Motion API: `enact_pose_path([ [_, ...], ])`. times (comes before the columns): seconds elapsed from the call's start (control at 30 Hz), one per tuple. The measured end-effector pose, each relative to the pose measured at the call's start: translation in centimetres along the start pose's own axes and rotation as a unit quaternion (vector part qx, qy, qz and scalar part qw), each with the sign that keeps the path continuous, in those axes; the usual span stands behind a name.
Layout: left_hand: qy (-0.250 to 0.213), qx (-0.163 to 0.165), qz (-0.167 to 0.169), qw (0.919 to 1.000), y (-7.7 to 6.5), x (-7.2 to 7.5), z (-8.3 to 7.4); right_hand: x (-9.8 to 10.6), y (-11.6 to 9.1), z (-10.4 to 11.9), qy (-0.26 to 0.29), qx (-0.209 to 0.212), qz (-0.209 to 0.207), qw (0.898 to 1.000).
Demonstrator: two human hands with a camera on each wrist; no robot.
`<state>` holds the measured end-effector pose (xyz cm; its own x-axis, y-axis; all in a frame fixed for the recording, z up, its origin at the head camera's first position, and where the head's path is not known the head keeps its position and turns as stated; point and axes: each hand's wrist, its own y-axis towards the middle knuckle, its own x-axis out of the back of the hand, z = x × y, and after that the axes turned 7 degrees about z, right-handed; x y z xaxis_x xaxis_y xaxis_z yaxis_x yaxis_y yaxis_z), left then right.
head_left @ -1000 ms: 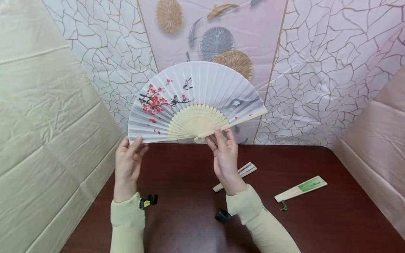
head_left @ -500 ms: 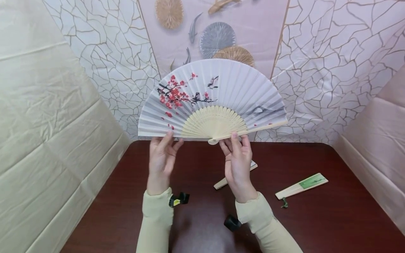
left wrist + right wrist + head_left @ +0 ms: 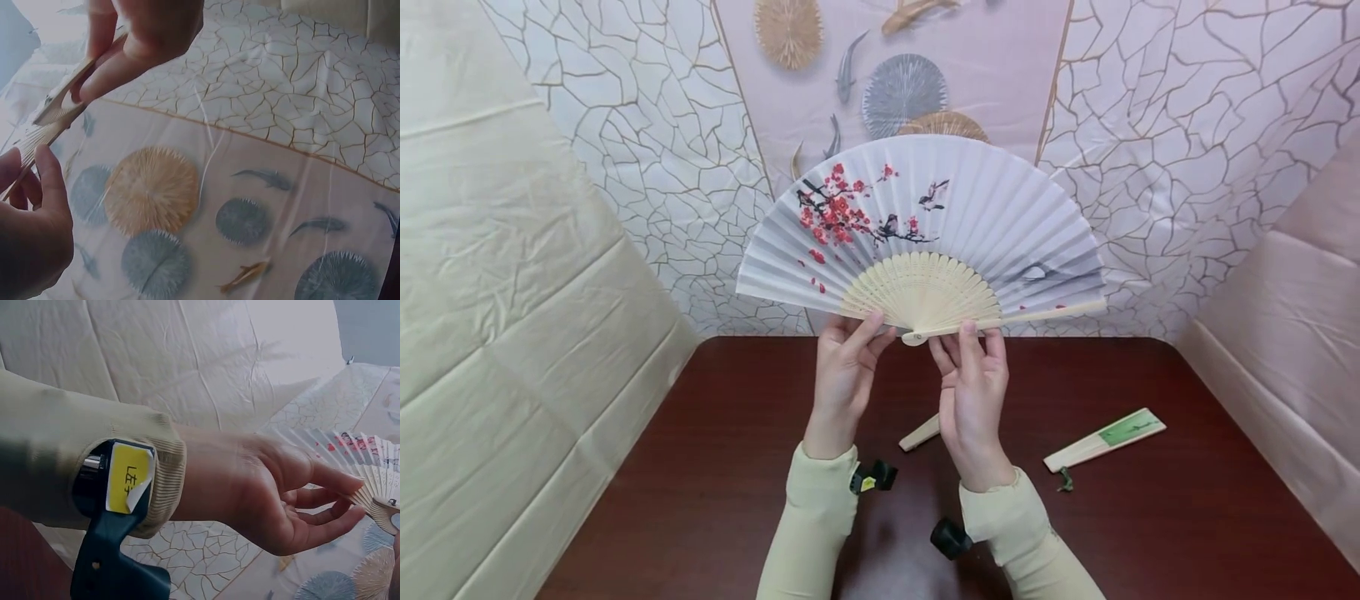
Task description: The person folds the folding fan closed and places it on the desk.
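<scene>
An unfolded folding fan [image 3: 1000,208], white with red blossoms, birds and pale wooden ribs, is held up above the far part of the table. My left hand [image 3: 841,379] pinches its lower left edge near the pivot, thumb in front and fingers behind. Just right of the pivot, my right hand [image 3: 976,396] pinches the outer guard stick. In the right wrist view, the left hand [image 3: 269,487] has its thumb and fingertips at the ribs. The left wrist view catches both hands on the fan ribs [image 3: 50,134], seen nearly edge-on.
On the dark red table [image 3: 715,500] a green-printed folded fan [image 3: 1105,440] with a tassel lies at the right. Another folded fan [image 3: 919,433] lies partly hidden behind the right hand. Patterned cloth [image 3: 1150,167] hangs behind; cream cloth [image 3: 535,333] lines the left side.
My left hand has slid right along the fan's lower edge, from the outer corner to near the pivot. The fan and right hand have shifted somewhat right, and the fan's left edge has risen.
</scene>
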<state>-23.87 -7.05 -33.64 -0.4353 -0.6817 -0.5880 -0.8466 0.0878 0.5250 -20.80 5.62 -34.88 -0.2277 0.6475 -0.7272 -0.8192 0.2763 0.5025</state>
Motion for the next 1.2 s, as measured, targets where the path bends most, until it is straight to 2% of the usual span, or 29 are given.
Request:
enact_pose_path([
  [0.17,0.026,0.004,-0.009,0.9996,-0.25,-0.75,0.52,0.29,-0.11,0.14,-0.006,0.007,0.013,1.000],
  [0.53,0.062,-0.022,-0.030,0.9974,-0.44,-0.68,0.87,0.47,-0.12,0.16,-0.023,-0.003,0.013,1.000],
  [0.77,0.071,-0.031,-0.027,0.9966,-0.38,-0.82,0.85,0.53,-0.02,0.32,-0.013,-0.007,0.012,1.000],
  [1.2,0.083,-0.028,-0.021,0.9960,-0.41,-0.78,0.96,0.82,0.21,0.47,-0.029,-0.025,0.008,0.999],
])
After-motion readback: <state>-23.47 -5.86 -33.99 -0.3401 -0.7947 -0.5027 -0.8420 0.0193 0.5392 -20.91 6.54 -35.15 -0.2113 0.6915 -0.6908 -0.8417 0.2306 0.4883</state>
